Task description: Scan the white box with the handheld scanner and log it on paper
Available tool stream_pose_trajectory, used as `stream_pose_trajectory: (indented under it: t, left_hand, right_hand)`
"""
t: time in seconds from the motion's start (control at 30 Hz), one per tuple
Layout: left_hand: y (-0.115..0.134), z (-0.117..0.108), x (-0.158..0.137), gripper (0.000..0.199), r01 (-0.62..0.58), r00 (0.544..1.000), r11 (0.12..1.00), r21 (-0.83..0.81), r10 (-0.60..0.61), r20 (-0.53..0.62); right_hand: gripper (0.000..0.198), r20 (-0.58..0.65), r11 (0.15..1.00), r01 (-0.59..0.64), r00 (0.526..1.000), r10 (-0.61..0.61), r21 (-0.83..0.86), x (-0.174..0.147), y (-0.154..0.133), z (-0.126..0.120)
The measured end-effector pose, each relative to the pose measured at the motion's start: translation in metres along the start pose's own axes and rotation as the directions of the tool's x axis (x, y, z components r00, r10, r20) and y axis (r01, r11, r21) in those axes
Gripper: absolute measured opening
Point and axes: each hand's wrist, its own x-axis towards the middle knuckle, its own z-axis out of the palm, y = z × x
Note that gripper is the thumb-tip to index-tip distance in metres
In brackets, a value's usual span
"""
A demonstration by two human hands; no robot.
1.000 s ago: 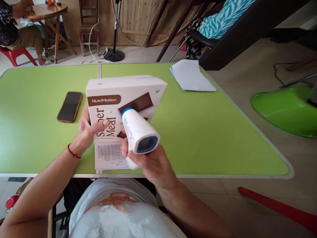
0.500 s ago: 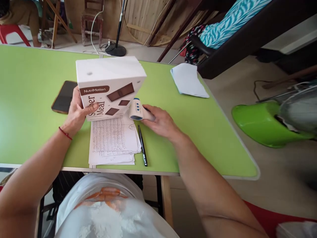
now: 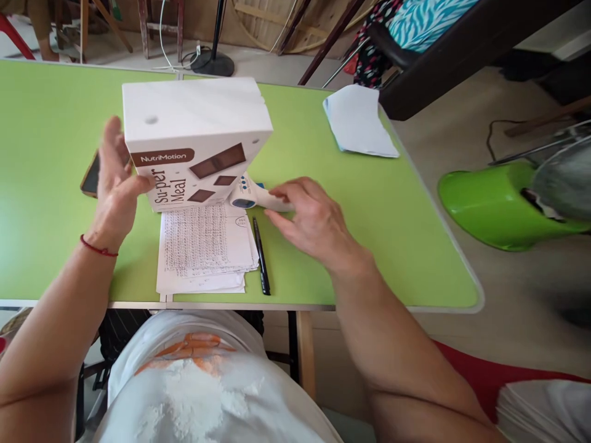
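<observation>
A white NutriMotion "Su-per Meal" box [image 3: 198, 107] stands on the green table over the top of some handwritten sheets [image 3: 198, 243]. My left hand [image 3: 115, 184] is at the box's left edge with its fingers spread, the thumb by the front corner. Against the box's lower right lies a white handheld thermometer [image 3: 247, 195] with blue buttons. Around its handle end, my right hand [image 3: 314, 218] has loosened, thumb and fingers apart. A black pen [image 3: 261, 255] lies beside the papers. Behind my left hand, a dark phone [image 3: 91, 175] is partly hidden.
Folded white paper [image 3: 357, 120] lies at the right rear of the green table [image 3: 369, 246]. Beyond the right edge is a bright green bin-like object [image 3: 489, 206]. A black stand base [image 3: 212, 63] with cables is on the floor behind the table.
My left hand has opened from its grip on the box and shifted left. My right hand has loosened from the thermometer's handle, and the thermometer lies lower beside the box. The view has tilted down.
</observation>
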Motion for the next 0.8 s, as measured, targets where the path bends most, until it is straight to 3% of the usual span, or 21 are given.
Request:
stream_pose_trajectory:
  t: [0.07,0.1,0.17,0.2,0.23,0.27,0.33,0.37,0.43,0.57,0.7,0.8]
  left_hand:
    - [0.018,0.002,-0.005,0.062,-0.075,0.981,0.986,0.146,0.099,-0.165]
    - [0.031,0.005,-0.009,0.054,-0.096,0.945,0.961,0.259,0.170,-0.281]
    - [0.060,0.017,-0.023,0.055,-0.070,0.923,0.882,0.466,0.235,-0.305]
    - [0.075,0.024,-0.031,0.055,-0.006,0.933,0.845,0.535,0.198,-0.301]
    - [0.087,0.031,-0.040,0.053,-0.007,0.949,0.811,0.585,0.191,-0.252]
    - [0.097,0.038,-0.050,0.052,-0.083,0.969,0.778,0.623,0.210,-0.133]
    - [0.106,0.050,-0.072,0.047,-0.205,0.976,0.696,0.688,0.091,0.199]
    - [0.106,0.055,-0.083,0.044,-0.266,0.941,0.667,0.696,0.023,0.337]
    - [0.100,0.064,-0.104,0.039,-0.374,0.866,0.622,0.688,-0.032,0.500]
    - [0.084,0.076,-0.130,0.043,-0.423,0.812,0.559,0.713,-0.116,0.573]
    - [0.083,0.080,-0.133,0.057,-0.438,0.791,0.539,0.719,-0.149,0.594]
    - [0.083,0.080,-0.132,0.057,-0.448,0.774,0.529,0.721,-0.174,0.609]
  right_hand:
    - [0.019,0.117,0.999,-0.045,0.992,0.043,0.014,-0.015,-0.015,-0.009]
    - [0.018,0.180,0.998,-0.058,0.982,0.057,-0.002,-0.022,-0.023,-0.011]
    - [0.015,0.243,0.994,-0.082,0.965,0.096,-0.068,-0.035,-0.036,-0.011]
    - [0.014,0.239,0.990,-0.097,0.964,0.119,-0.104,-0.041,-0.041,-0.009]
    - [0.015,0.217,0.985,-0.114,0.966,0.140,-0.129,-0.046,-0.044,-0.008]
    - [0.019,0.180,0.982,-0.131,0.972,0.154,-0.134,-0.050,-0.045,-0.007]
    - [0.027,0.074,0.988,-0.144,0.986,0.148,-0.059,-0.058,-0.043,-0.007]
    - [0.029,0.015,0.990,-0.137,0.991,0.137,0.025,-0.061,-0.040,-0.008]
    - [0.032,-0.088,0.960,-0.098,0.988,0.125,0.263,-0.068,-0.036,-0.011]
    - [0.036,-0.159,0.721,-0.011,0.973,0.168,0.693,-0.078,-0.042,-0.007]
    - [0.020,-0.176,0.524,-0.021,0.930,0.323,0.851,-0.084,-0.068,0.009]
    - [0.032,-0.122,0.443,-0.079,0.905,0.407,0.893,-0.085,-0.083,0.017]
